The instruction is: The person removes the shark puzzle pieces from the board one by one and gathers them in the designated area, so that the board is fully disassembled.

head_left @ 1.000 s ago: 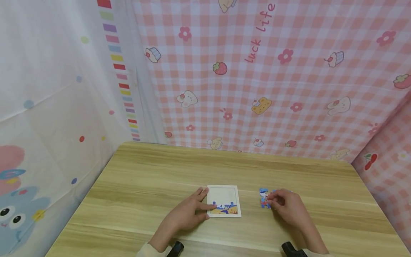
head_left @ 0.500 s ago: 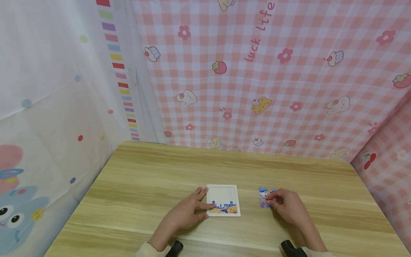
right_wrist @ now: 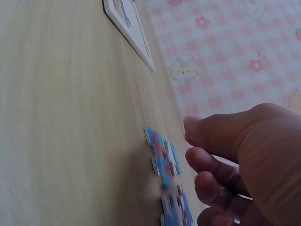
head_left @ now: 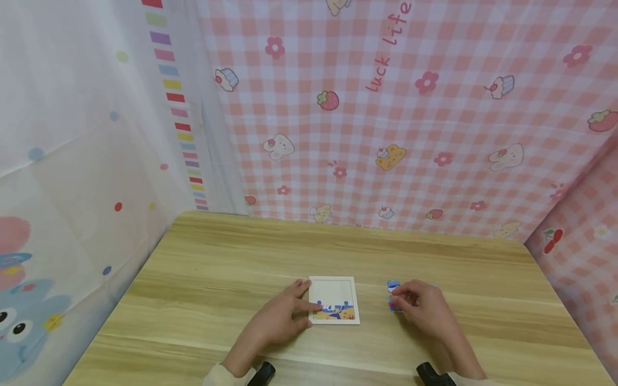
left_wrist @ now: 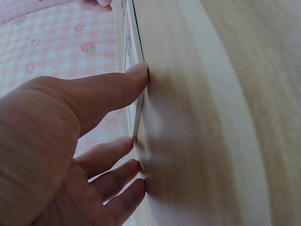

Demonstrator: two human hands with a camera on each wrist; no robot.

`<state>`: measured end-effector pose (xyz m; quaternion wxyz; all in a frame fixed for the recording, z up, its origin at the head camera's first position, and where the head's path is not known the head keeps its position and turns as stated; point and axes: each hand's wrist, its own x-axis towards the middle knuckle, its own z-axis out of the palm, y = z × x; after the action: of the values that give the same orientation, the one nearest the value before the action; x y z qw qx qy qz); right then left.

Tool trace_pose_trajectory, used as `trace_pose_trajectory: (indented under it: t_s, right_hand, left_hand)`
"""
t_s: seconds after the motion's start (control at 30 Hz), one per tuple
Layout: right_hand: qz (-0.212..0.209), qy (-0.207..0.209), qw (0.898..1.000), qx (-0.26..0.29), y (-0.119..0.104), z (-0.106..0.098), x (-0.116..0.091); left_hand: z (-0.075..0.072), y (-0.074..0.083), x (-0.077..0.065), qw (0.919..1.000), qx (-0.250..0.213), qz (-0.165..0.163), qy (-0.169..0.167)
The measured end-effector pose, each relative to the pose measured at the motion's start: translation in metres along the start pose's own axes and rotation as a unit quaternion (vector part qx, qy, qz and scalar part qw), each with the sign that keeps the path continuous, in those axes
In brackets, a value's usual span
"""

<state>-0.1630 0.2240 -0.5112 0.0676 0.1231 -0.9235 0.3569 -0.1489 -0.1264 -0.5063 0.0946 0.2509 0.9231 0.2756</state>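
Note:
In the head view, my left hand (head_left: 280, 317) rests at the left side of a white square puzzle tray (head_left: 331, 289). One fingertip reaches over assembled puzzle pieces (head_left: 344, 312) along the tray's near edge. The left wrist view shows the thumb (left_wrist: 110, 89) against the tray's edge, other fingers spread on the table. Loose puzzle pieces (head_left: 393, 285) lie right of the tray, partly hidden under my right hand (head_left: 425, 306). Its thumb and fingers are loosely bent close over these pieces (right_wrist: 160, 157) in the right wrist view, with nothing visible between the tips.
Both hands work over a wood-grain table (head_left: 232, 252). A pink checked cloth (head_left: 357, 123) hangs behind its far edge, and a white printed cloth (head_left: 87, 161) closes off the left. Black straps or mounts (head_left: 263, 373) sit at the wrists.
My right hand has shifted slightly left across the loose pieces, covering more of them. The left hand stays at the tray. The head view has moved a little.

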Motion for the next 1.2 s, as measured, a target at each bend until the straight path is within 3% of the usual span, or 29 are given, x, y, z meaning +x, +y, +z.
trace_pose_trajectory:
  t_s: [0.3, 0.47, 0.67, 0.87, 1.03, 1.2]
  right_hand:
    - [-0.001, -0.033, 0.999, 0.012, -0.02, 0.016, 0.001]
    - [0.008, -0.049, 0.999, 0.019, -0.028, 0.026, 0.002]
    - [0.007, -0.066, 0.997, 0.038, -0.038, 0.037, 0.003]
    - [-0.01, -0.076, 0.997, 0.025, -0.049, 0.049, 0.004]
    - [-0.023, -0.085, 0.996, 0.013, -0.057, 0.056, 0.003]
    - [-0.01, -0.086, 0.996, 0.005, -0.062, 0.061, 0.001]
  left_hand:
    - [-0.001, 0.007, 0.0, 0.9998, 0.002, -0.009, 0.016]
    - [0.004, 0.011, 0.001, 0.9998, 0.008, 0.004, 0.02]
    - [0.011, 0.014, 0.002, 0.9993, 0.03, 0.024, -0.001]
    - [0.012, 0.016, 0.003, 0.9988, 0.044, 0.018, -0.016]
    - [0.013, 0.015, 0.002, 0.9985, 0.048, 0.026, -0.013]
    - [0.015, 0.013, 0.003, 0.9986, 0.044, 0.029, -0.007]
